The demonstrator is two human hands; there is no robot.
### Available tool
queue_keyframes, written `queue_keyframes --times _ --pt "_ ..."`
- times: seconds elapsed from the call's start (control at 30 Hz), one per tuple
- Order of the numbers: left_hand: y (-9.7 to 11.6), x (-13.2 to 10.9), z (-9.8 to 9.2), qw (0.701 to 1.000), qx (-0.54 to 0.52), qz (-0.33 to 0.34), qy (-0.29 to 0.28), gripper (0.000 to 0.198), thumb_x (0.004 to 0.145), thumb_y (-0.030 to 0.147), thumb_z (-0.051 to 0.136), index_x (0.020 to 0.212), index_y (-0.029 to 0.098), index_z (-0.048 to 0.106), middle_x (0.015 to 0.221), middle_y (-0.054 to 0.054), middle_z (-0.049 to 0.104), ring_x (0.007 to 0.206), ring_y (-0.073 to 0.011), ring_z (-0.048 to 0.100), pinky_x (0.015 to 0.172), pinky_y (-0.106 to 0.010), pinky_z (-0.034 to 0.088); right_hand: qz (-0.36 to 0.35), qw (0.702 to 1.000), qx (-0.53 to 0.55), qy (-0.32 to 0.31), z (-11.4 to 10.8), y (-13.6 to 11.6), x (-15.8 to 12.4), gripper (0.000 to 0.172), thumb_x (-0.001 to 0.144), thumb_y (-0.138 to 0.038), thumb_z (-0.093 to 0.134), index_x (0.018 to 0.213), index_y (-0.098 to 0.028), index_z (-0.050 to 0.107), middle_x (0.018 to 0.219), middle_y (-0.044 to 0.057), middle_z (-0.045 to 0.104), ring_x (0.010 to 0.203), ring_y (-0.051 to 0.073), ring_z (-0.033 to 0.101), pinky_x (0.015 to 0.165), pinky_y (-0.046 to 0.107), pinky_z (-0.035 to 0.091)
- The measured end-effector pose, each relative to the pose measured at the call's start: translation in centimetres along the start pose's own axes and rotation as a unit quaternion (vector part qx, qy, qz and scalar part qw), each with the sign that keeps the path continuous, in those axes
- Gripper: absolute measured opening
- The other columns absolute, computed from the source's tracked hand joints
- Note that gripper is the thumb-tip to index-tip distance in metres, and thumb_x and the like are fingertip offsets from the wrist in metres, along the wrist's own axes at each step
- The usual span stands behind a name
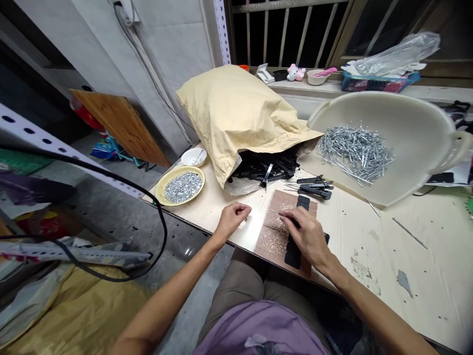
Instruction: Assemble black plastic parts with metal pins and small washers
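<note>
My left hand (232,218) is closed in a pinch above the table edge, left of a worn brown board (271,231); what its fingers hold is too small to name. Over the board, my right hand (305,234) pinches a thin nail (273,211) that points left. A black strip (293,254) lies on the board, partly under my right hand. Behind the board are black plastic pieces (316,190) with thin metal pins. More black pieces (264,165) fill the mouth of a large paper sack (240,108).
At the left, a yellow dish (158,190) holds small metal parts, beside a white bowl (193,157). A large pale basin (410,128) with many nails (356,153) stands at the right. A black cable (165,231) loops at the left.
</note>
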State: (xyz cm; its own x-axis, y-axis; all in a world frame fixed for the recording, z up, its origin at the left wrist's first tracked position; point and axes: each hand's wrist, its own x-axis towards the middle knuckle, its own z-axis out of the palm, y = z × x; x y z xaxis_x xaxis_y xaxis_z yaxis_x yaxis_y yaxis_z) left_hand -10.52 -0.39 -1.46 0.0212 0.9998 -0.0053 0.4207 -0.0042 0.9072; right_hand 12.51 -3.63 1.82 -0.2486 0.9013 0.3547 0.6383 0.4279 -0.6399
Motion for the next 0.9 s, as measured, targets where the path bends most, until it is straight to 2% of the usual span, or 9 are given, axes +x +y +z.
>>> queue_keyframes --times 0.07,0.13,0.2,0.27,0.47,0.7,0.9 --pt "1.2 -0.5 0.7 0.979 -0.182 -0.092 -0.018 0.027 0.072 0.039 0.068 0.082 0.014 0.070 0.069 -0.002 0.061 0.056 -0.0099 0.047 0.055 -0.023 0.035 -0.016 1.000 -0.026 -0.008 0.4 -0.6 0.3 0.025 0.095 -0.030 0.041 0.103 -0.023 0.064 0.092 0.005 0.062 0.083 0.017 0.061 0.074 0.029 0.049" --pt "2.3 -0.9 1.5 0.944 -0.301 -0.130 -0.034 0.030 0.065 0.037 0.074 0.082 0.013 0.071 0.069 -0.001 0.061 0.056 -0.0074 0.046 0.055 -0.021 0.035 -0.028 0.998 -0.061 -0.009 0.5 -1.0 0.4 0.026 0.095 -0.030 0.041 0.103 -0.023 0.064 0.089 0.005 0.062 0.080 0.016 0.060 0.071 0.027 0.047" --pt "3.3 -1.3 2.1 0.919 -0.364 -0.143 -0.046 0.029 0.062 0.034 0.078 0.081 0.012 0.071 0.069 -0.001 0.061 0.058 -0.0064 0.048 0.056 -0.020 0.036 -0.037 0.995 -0.088 -0.006 0.3 -1.1 0.4 0.025 0.095 -0.030 0.042 0.104 -0.023 0.064 0.088 0.004 0.061 0.079 0.015 0.059 0.068 0.025 0.046" --pt "3.9 -1.4 2.6 0.907 -0.391 -0.146 -0.055 0.029 0.061 0.032 0.079 0.081 0.012 0.071 0.068 -0.001 0.061 0.059 -0.0061 0.048 0.057 -0.019 0.037 -0.041 0.994 -0.105 -0.004 0.0 -1.1 0.3 0.025 0.095 -0.030 0.042 0.104 -0.022 0.064 0.089 0.004 0.061 0.078 0.014 0.058 0.067 0.024 0.044" --pt "4.3 -1.3 3.4 0.913 -0.381 -0.129 -0.066 0.025 0.065 0.030 0.077 0.081 0.012 0.072 0.068 -0.001 0.062 0.059 -0.0056 0.049 0.057 -0.019 0.038 -0.045 0.988 -0.145 -0.002 -0.9 -0.8 0.1 0.025 0.096 -0.031 0.042 0.102 -0.021 0.065 0.086 0.003 0.061 0.077 0.013 0.058 0.066 0.023 0.041" --pt "4.1 -1.3 3.5 0.958 -0.268 -0.072 -0.078 0.027 0.074 0.034 0.070 0.092 0.014 0.072 0.075 -0.003 0.068 0.058 -0.0074 0.051 0.062 -0.022 0.042 -0.083 0.969 -0.234 0.023 -1.2 -0.8 -0.1 0.023 0.095 -0.028 0.044 0.094 -0.021 0.066 0.081 0.003 0.062 0.074 0.013 0.055 0.065 0.026 0.035" --pt "4.5 -1.2 3.8 0.978 -0.194 -0.023 -0.077 0.025 0.076 0.035 0.066 0.090 0.015 0.073 0.073 -0.003 0.068 0.056 -0.0087 0.052 0.059 -0.022 0.044 -0.110 0.950 -0.289 0.035 -1.7 -0.7 -0.5 0.018 0.093 -0.022 0.047 0.091 -0.021 0.065 0.079 0.003 0.062 0.072 0.015 0.050 0.063 0.029 0.030"
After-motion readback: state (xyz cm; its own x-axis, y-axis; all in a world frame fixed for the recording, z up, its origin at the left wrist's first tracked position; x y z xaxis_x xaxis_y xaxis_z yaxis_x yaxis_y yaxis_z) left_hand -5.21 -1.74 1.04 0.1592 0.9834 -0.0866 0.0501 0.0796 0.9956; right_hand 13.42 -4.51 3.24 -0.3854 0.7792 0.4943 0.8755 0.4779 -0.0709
